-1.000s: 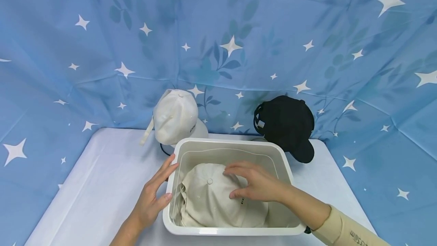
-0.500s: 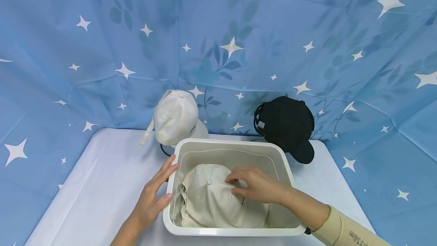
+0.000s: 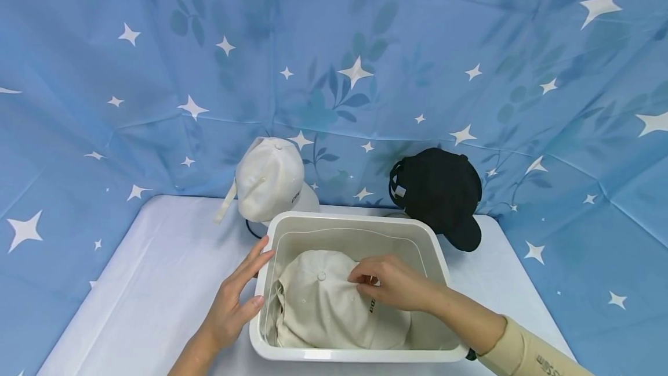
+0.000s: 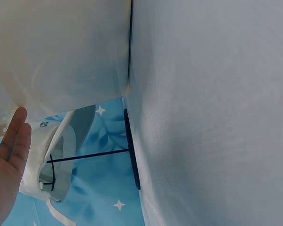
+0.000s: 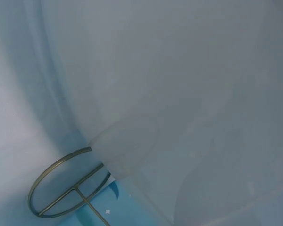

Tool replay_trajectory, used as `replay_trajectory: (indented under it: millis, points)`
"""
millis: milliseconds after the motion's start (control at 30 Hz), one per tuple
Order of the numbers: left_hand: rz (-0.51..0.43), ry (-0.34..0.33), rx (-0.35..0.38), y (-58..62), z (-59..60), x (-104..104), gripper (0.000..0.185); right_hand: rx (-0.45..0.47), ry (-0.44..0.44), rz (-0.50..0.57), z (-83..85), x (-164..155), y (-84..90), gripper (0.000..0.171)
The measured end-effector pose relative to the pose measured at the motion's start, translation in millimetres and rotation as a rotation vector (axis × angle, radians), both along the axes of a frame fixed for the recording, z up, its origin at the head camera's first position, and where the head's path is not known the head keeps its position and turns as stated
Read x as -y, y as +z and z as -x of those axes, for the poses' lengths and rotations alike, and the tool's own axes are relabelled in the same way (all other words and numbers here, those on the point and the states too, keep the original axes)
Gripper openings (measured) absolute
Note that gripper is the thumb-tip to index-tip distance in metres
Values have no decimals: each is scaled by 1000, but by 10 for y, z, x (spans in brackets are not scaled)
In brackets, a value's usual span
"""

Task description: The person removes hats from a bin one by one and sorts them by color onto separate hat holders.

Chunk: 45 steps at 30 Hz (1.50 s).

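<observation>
Head view: white table (image 3: pixel 156 266), starry blue backdrop (image 3: pixel 334 62); left hand (image 3: pixel 229 306) flat against tub (image 3: pixel 344 354), right hand (image 3: pixel 391 283) seemingly pinching cap (image 3: pixel 318 312).

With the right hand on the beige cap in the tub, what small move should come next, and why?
Probably lift the cap slightly by the pinched fabric. The right hand pinches its crown near the top button, the cap lies in the water-filled white tub, and the left hand rests flat against the tub's outer wall, steadying it.

Beige fabric cap (image 3: pixel 323 306) in a white plastic tub (image 3: pixel 355 354); behind, a black cap (image 3: pixel 438 190) against the blue star-patterned cloth backdrop (image 3: pixel 104 45).
</observation>
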<state>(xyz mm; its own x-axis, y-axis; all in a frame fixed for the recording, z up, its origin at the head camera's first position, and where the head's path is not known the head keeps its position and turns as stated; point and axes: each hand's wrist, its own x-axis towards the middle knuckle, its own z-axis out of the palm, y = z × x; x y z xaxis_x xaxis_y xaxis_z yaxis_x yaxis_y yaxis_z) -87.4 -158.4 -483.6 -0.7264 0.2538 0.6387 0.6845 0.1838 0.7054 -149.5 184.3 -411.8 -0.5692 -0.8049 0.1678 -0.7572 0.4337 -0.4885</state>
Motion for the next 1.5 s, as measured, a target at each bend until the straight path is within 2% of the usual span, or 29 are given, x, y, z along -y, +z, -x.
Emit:
replay_trajectory:
  millis: [433,600,1033,1300,1500]
  points:
    - [-13,-10,14,-25,9,8,64,96,-18,100,-1,-36,64,23]
    - [-15,-8,13,-29,13,2,64,96,-35,105,0,-55,98,23]
    - [-20,-5,2,-11,13,-1,63,60,-11,141,-12,-83,153,26]
    - [-25,-9,3,-14,16,-9,63,42,4,162,-37,-102,247,27]
    - [-33,-13,-8,-18,20,-16,63,-24,22,200,-33,-125,310,30]
